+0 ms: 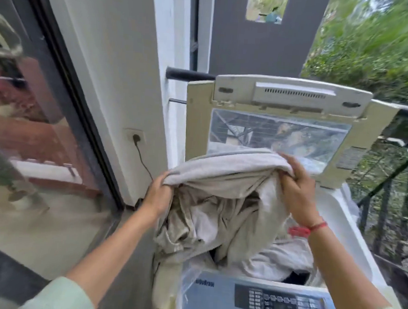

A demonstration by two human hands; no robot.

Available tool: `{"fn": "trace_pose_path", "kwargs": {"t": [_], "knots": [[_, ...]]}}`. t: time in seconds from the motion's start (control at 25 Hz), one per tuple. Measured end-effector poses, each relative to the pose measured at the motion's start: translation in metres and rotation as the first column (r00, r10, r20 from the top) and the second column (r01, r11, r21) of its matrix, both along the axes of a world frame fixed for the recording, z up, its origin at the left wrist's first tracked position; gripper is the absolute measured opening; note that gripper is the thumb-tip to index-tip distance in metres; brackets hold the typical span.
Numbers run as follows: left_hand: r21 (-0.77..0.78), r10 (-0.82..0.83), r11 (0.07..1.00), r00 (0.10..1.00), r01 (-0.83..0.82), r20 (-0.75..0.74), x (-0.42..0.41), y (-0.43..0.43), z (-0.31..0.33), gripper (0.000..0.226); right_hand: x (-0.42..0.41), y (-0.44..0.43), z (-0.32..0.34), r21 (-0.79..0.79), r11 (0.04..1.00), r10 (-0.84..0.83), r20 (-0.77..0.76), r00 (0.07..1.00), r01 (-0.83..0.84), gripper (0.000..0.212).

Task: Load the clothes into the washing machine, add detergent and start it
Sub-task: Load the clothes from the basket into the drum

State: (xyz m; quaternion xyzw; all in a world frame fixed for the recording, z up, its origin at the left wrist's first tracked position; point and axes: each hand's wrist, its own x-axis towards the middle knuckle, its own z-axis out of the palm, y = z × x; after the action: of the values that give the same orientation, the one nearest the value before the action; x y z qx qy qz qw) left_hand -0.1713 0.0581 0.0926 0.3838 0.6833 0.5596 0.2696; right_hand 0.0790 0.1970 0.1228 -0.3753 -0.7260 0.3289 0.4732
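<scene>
The left hand (158, 195) has its fingers curled round one end of a large, crumpled grey-beige cloth garment (220, 177), and the right hand (296, 186) grips the other end of the same upper edge. The two hands are well apart, with the fabric stretched between them. The rest of the garment hangs down in folds, its lower part spilling into the open top of the white top-loading washing machine (351, 235) and partly over its left rim. Beneath it in the drum lies a paler white cloth (275, 261).

A thin red thread bracelet (318, 225) circles the right wrist, and both forearms come out of pale green sleeves. The machine's cream lid with its clear window (290, 97) stands raised behind the hands. At the near edge is the blue-grey control panel (282, 302), covered in clear plastic film.

To the left, a dark cable runs up the white wall to a wall socket (136, 137). Beyond that is a dark-framed glass sliding door (33, 120). On the right there is a dark metal railing (399, 190) and blurred green foliage (384, 46).
</scene>
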Motion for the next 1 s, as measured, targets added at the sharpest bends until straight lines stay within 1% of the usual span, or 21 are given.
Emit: {"fn": "trace_pose_path", "kwargs": {"t": [0.08,0.16,0.24,0.28,0.32,0.36,0.4,0.44,0.48,0.52,0.56,0.6,0.64,0.68,0.72,0.76,0.8,0.84,0.88,0.92,1.0], "knots": [[0.133,-0.095,0.985,0.990,0.108,-0.103,0.018,0.014,0.043,0.042,0.019,0.001,0.037,0.127,0.989,-0.045,-0.246,0.968,0.079,0.047],[0.206,-0.135,0.961,0.963,0.184,-0.232,0.048,0.029,0.066,0.042,0.046,0.015,0.061,0.263,0.923,-0.142,-0.447,0.883,0.281,0.039],[0.127,-0.158,0.968,0.917,0.218,-0.367,0.081,0.046,0.057,0.048,0.066,0.032,0.048,0.349,0.804,-0.319,-0.430,0.845,0.482,0.028],[0.003,-0.210,0.973,0.883,0.233,-0.421,0.091,0.056,0.041,0.053,0.069,0.037,0.028,0.395,0.731,-0.456,-0.322,0.829,0.556,0.027],[-0.197,-0.291,0.955,0.838,0.223,-0.461,0.093,0.065,0.021,0.056,0.071,0.041,-0.001,0.473,0.669,-0.582,-0.147,0.800,0.574,0.029],[-0.419,-0.383,0.890,0.792,0.179,-0.476,0.088,0.070,-0.002,0.056,0.072,0.044,-0.032,0.522,0.710,-0.611,0.123,0.782,0.473,0.032],[-0.603,-0.474,0.788,0.743,0.120,-0.472,0.078,0.070,-0.028,0.055,0.071,0.043,-0.063,0.431,0.849,-0.499,0.466,0.730,0.305,0.033],[-0.710,-0.549,0.701,0.683,0.062,-0.482,0.069,0.066,-0.051,0.054,0.068,0.041,-0.091,0.208,0.963,-0.269,0.791,0.550,0.172,0.034],[-0.744,-0.592,0.668,0.623,0.024,-0.511,0.061,0.059,-0.071,0.054,0.065,0.039,-0.114,-0.016,0.996,-0.011,0.958,0.285,0.092,0.036],[-0.725,-0.594,0.688,0.583,0.011,-0.554,0.056,0.049,-0.084,0.057,0.063,0.036,-0.132,-0.182,0.982,0.177,0.979,0.098,0.053,0.037],[-0.684,-0.563,0.729,0.573,0.005,-0.596,0.051,0.041,-0.090,0.059,0.057,0.036,-0.142,-0.269,0.962,0.269,0.963,0.017,0.043,0.036],[-0.635,-0.513,0.773,0.586,-0.005,-0.628,0.046,0.034,-0.091,0.060,0.047,0.037,-0.142,-0.310,0.949,0.310,0.951,0.000,0.060,0.036],[-0.587,-0.455,0.810,0.616,-0.015,-0.643,0.040,0.027,-0.087,0.060,0.035,0.038,-0.134,-0.311,0.948,0.310,0.950,0.024,0.067,0.038],[-0.529,-0.378,0.848,0.663,-0.031,-0.646,0.031,0.019,-0.084,0.061,0.022,0.038,-0.124,-0.269,0.961,0.261,0.957,0.127,0.056,0.040],[-0.463,-0.282,0.885,0.728,-0.054,-0.624,0.017,0.008,-0.085,0.063,0.009,0.038,-0.114,-0.199,0.979,0.181,0.939,0.291,0.034,0.043],[-0.397,-0.171,0.914,0.809,-0.083,-0.563,0.003,-0.007,-0.087,0.067,-0.006,0.034,-0.100,-0.119,0.993,0.107,0.875,0.472,-0.005,0.048],[-0.338,-0.046,0.931,0.875,-0.138,-0.482,-0.013,-0.028,-0.093,0.072,-0.023,0.026,-0.086,-0.070,0.996,0.092,0.786,0.611,-0.060,0.054],[-0.309,0.081,0.926,0.912,-0.218,-0.403,-0.029,-0.053,-0.103,0.073,-0.044,0.014,-0.075,-0.051,0.989,0.134,0.725,0.676,-0.141,0.060],[-0.327,0.179,0.896,0.919,-0.300,-0.351,-0.044,-0.081,-0.114,0.066,-0.066,-0.002,-0.066,-0.063,0.967,0.218,0.714,0.665,-0.249,0.066],[-0.375,0.246,0.852,0.913,-0.364,-0.326,-0.058,-0.111,-0.127,0.057,-0.091,-0.020,-0.064,-0.075,0.930,0.291,0.750,0.595,-0.360,0.073],[-0.452,0.326,0.775,0.893,-0.441,-0.311,-0.080,-0.163,-0.151,0.049,-0.143,-0.057,-0.073,-0.089,0.831,0.338,0.865,0.371,-0.549,0.084]]}}
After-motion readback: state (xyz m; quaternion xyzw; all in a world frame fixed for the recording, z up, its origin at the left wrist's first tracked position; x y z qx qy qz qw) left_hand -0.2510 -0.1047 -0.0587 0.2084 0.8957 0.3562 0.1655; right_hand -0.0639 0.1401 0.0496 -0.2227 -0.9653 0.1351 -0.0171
